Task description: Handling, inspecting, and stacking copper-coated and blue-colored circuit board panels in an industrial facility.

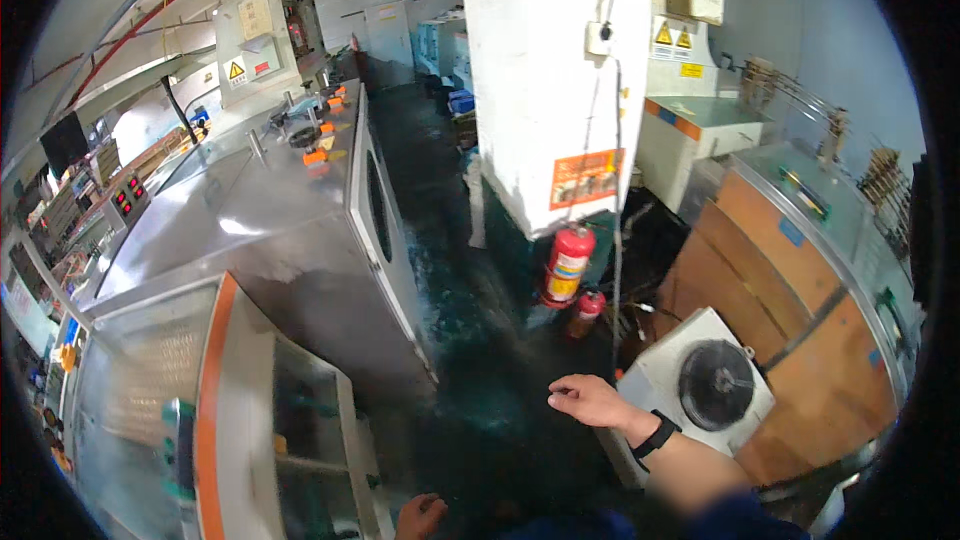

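My right hand (588, 403) hangs over the dark floor, its fingers loosely bent and the thumb a little apart, with nothing in it. A black watch or band (655, 434) circles that wrist. The nearest thing to it is a white fan unit (665, 365) with a round black grille. At the lower edge my left hand (421, 517) shows only in part. Its fingers are loosely curled and I see nothing held. Beside it stands a pale machine cabinet (256, 410) with an orange stripe and clear panels.
A dark green aisle floor (455, 280) runs ahead between a long metal machine (270, 230) and a white pillar (520, 70). Two red fire extinguishers (568, 265) stand at the pillar's foot. Glass-topped machinery with a brown panel (770, 310) fills the right. Blue bins (461, 102) lie farther off.
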`<action>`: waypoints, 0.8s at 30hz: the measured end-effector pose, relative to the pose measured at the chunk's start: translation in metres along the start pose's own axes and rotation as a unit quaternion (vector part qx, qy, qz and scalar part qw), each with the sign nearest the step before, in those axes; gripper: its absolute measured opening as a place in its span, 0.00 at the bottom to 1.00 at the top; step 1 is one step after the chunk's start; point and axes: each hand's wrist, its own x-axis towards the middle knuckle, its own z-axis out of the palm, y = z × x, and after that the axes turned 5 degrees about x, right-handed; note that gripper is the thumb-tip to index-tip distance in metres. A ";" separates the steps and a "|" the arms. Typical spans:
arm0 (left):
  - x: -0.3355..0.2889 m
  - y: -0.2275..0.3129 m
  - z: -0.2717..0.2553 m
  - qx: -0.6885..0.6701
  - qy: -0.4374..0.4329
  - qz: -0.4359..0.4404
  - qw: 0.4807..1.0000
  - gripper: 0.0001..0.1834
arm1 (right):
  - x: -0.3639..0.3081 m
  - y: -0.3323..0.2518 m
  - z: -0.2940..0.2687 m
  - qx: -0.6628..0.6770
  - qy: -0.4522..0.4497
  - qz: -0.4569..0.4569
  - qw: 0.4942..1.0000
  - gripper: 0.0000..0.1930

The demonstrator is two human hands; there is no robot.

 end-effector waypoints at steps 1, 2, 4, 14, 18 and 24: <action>0.021 0.013 -0.012 -0.001 0.005 -0.004 1.000 0.31 | 0.034 -0.005 -0.003 0.002 0.000 -0.010 1.000 0.23; 0.049 0.023 -0.021 0.034 -0.006 -0.014 0.999 0.33 | 0.074 -0.007 -0.007 0.001 -0.002 -0.015 1.000 0.23; 0.105 0.039 -0.036 0.103 -0.025 -0.038 0.994 0.36 | 0.160 -0.011 -0.012 -0.003 -0.019 -0.062 0.998 0.23; 0.358 0.057 -0.085 0.396 -0.014 -0.175 0.901 0.32 | 0.617 -0.039 -0.035 0.156 -0.114 -0.002 0.981 0.18; 0.413 0.125 -0.123 0.299 0.072 -0.274 0.911 0.31 | 0.769 -0.084 -0.029 0.211 -0.159 0.094 0.960 0.14; 0.522 0.188 -0.156 0.213 0.124 -0.358 0.901 0.30 | 1.008 -0.066 -0.018 0.084 -0.223 -0.078 0.968 0.09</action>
